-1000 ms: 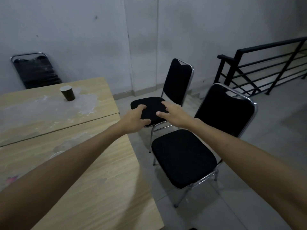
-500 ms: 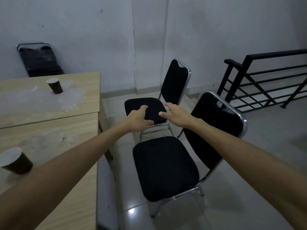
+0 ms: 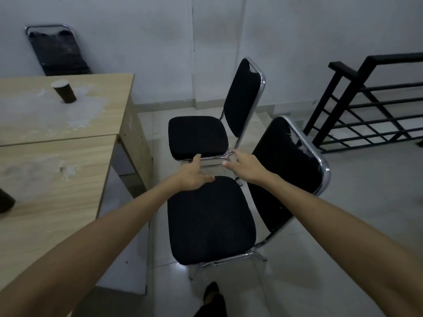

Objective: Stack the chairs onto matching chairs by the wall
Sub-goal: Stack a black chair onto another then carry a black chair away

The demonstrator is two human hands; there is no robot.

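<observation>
Although two black chairs are within reach, no stacking is seen to be done yet: each stands alone on the pale tiled floor, so the whole task is judged to remain. At the upper left of the frame, a further matching chair is set against the wall, its seat hidden behind the tabletop; whether it is already a stack cannot be told. On the wooden tabletop, filling the left of the frame, a dark paper cup is seen upright amid whitish stains, and part of a second dark cup is cut by the left edge. At centre, the far chair stands near the wall, apart from the near chair below it. The left hand is laid at the far rim of the near seat, its grip loosely spread and closed on nothing. The right hand is held just above the gap between the two chairs, fingers open, nothing pinched. A lift of either chair is judged to be still ahead. At the upper right, a black metal railing is seen. A dark shoe is visible at the bottom centre.
</observation>
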